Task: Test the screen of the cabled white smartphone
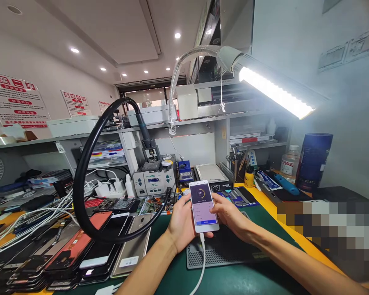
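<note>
A white smartphone [204,211] is held upright, tilted back, above the bench; its lit screen shows a round dial reading about 50 over a pale list. My left hand [181,227] grips it from the left and underneath, with fingertips showing below its lower right corner. At the right edge my right hand [232,215] also holds it, thumb over the screen and a finger at the side. Into the phone's bottom end runs a white charging cable [203,256]. Below lies a dark perforated pad [198,262] on a green mat [233,278].
Stacked phones [67,246] and white cables crowd the left. A hot-air station [155,180] has a thick black hose [80,164] looping forward. Overhead hangs a bright lamp [273,92]. On the right stand a yellow bottle [249,178], a clear bottle [289,166] and a blue cylinder [315,159].
</note>
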`<state>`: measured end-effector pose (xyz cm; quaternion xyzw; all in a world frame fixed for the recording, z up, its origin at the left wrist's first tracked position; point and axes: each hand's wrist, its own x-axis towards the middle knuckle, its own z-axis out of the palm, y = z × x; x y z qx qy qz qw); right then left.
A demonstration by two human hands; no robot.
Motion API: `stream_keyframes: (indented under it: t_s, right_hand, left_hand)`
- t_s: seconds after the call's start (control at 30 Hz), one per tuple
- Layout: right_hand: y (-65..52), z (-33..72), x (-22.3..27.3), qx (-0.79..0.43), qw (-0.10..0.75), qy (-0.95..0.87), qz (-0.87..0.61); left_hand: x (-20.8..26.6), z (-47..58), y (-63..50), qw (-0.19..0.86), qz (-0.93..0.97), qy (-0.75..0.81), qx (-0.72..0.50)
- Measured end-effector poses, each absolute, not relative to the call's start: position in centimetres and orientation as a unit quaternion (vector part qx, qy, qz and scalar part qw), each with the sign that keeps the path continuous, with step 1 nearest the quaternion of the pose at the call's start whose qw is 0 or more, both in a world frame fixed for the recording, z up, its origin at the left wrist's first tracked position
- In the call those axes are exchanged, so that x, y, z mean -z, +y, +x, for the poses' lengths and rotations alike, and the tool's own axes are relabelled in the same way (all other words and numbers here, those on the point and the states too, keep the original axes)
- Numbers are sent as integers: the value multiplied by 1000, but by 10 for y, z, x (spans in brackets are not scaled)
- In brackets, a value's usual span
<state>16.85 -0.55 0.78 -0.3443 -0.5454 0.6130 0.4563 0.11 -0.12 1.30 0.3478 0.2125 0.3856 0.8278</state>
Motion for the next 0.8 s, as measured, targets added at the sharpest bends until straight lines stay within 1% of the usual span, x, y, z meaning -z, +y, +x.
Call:
stream_keyframes:
  t_s: [0.8]
  right_hand:
    - [-9,165,-12,-655,450,-498,-348]
  left_hand:
    - [-13,2,-1,822,365,216,-381]
